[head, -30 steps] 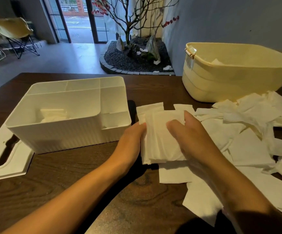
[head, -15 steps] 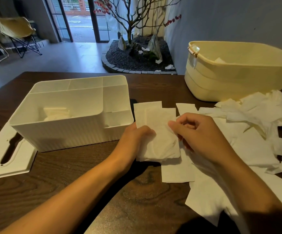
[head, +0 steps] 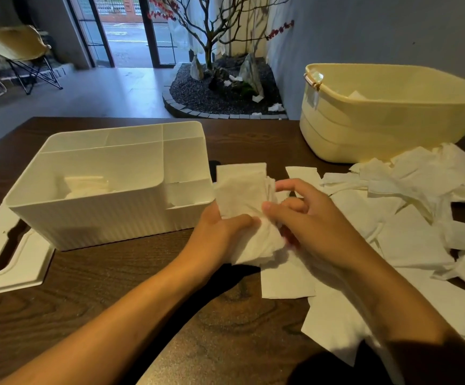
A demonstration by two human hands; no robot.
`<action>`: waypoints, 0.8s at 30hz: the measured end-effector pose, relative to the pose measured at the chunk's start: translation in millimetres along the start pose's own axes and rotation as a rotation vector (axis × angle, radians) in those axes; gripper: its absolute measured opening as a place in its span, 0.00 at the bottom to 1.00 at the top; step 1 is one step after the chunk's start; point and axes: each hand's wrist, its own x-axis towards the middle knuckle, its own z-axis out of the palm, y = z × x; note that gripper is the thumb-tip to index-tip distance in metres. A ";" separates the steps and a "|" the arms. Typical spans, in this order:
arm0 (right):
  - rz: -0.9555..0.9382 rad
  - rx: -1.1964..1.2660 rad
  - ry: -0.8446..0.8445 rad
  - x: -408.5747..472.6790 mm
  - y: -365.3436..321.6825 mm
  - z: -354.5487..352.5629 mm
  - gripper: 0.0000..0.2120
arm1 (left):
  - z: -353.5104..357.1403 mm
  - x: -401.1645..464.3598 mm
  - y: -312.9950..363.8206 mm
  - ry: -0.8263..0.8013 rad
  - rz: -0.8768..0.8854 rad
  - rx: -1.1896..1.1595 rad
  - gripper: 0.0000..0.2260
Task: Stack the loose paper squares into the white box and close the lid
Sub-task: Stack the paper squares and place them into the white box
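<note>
Grey wall (head: 378, 29) – glass doors (head: 131, 29), folding chair (head: 17, 51), indoor tree bed (head: 220, 93).

Dim indoor light, daylight from glass doors (head: 131, 29), wide-angle edge bending, soft detail

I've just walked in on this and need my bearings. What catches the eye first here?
Both hands, left hand and right hand, hold a small wad of paper at the table's centre. Loose paper squares sprawl to the right below a yellow tub. The open white box sits left, its lid flat beside it.
</note>
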 end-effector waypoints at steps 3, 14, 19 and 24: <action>-0.158 -0.372 0.092 0.9 -3.3 -16.8 0.10 | -2.2 2.2 -1.5 0.148 0.064 0.017 0.13; -0.049 -0.969 -0.288 -2.9 3.3 -28.2 0.37 | 5.5 -5.0 -9.0 0.264 0.191 0.154 0.14; -0.115 -0.757 -0.094 3.3 4.1 -38.2 0.23 | 5.7 -4.8 -12.1 0.271 0.181 0.174 0.16; -0.158 -0.518 -0.090 2.7 -9.7 -46.4 0.15 | 3.7 -2.2 -15.3 0.273 0.204 0.197 0.17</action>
